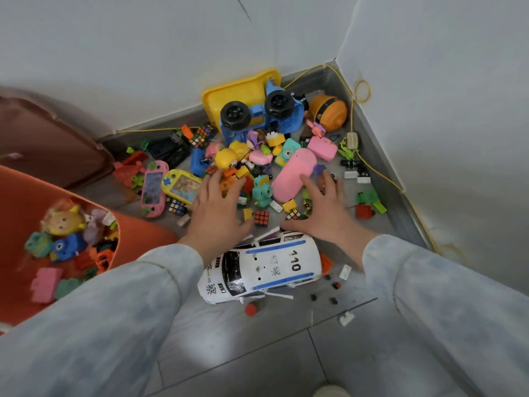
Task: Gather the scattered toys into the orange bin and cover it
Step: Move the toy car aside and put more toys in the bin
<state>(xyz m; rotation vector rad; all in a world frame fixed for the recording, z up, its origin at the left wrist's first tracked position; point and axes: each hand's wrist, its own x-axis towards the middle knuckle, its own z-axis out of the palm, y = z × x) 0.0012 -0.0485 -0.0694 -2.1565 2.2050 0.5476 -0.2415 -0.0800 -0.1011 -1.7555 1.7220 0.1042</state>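
Many small toys lie heaped on the grey floor in a room corner. My left hand (216, 204) reaches flat over orange and yellow blocks beside a teal toy camera (262, 191). My right hand (322, 206) spreads its fingers next to a long pink case (292, 174). Neither hand holds anything. Just below both hands lies a white police car (266, 269) marked 110. The orange bin (137, 227) stands open at the left with several toys inside, among them a yellow-haired doll head (63, 220). A dark red lid (51, 138) leans behind the bin.
An overturned blue truck (260, 116) rests against a yellow tray (234, 91) at the back wall, with an orange helmet-like toy (329, 111) to its right. Two handheld game toys (153, 189) lie left of my hands. Walls close the corner behind and to the right.
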